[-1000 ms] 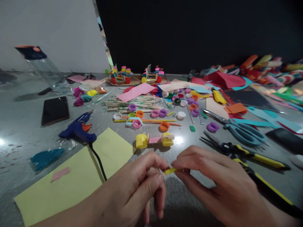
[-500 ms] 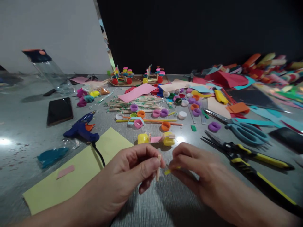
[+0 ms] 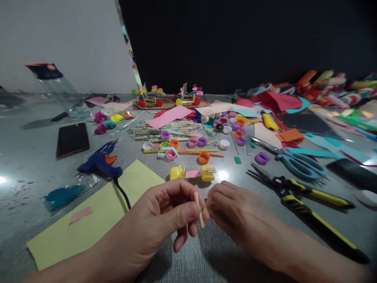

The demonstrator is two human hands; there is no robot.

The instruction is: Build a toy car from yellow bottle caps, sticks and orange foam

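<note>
My left hand (image 3: 169, 218) pinches a short wooden stick (image 3: 199, 210) upright between thumb and fingers. Right beside it, my right hand (image 3: 231, 206) is closed, its fingertips close to the stick; whatever they hold is hidden behind the knuckles. Just beyond both hands lies a small piece made of two yellow bottle caps (image 3: 176, 173) joined by a pink strip (image 3: 192, 173), with short sticks on the right cap.
A glue gun (image 3: 101, 161) and yellow-green paper (image 3: 88, 224) lie left. Pliers (image 3: 297, 192) and scissors (image 3: 294, 157) are at right. Behind are wrapped chopsticks (image 3: 165, 130), loose caps (image 3: 204, 158), a phone (image 3: 72, 140), a bottle (image 3: 60, 92) and two small colourful models (image 3: 150, 96).
My right hand has moved left, close to the stick in my left hand, and turned. The small yellow piece at its fingertips is now out of sight. The stick's tilt has shifted.
</note>
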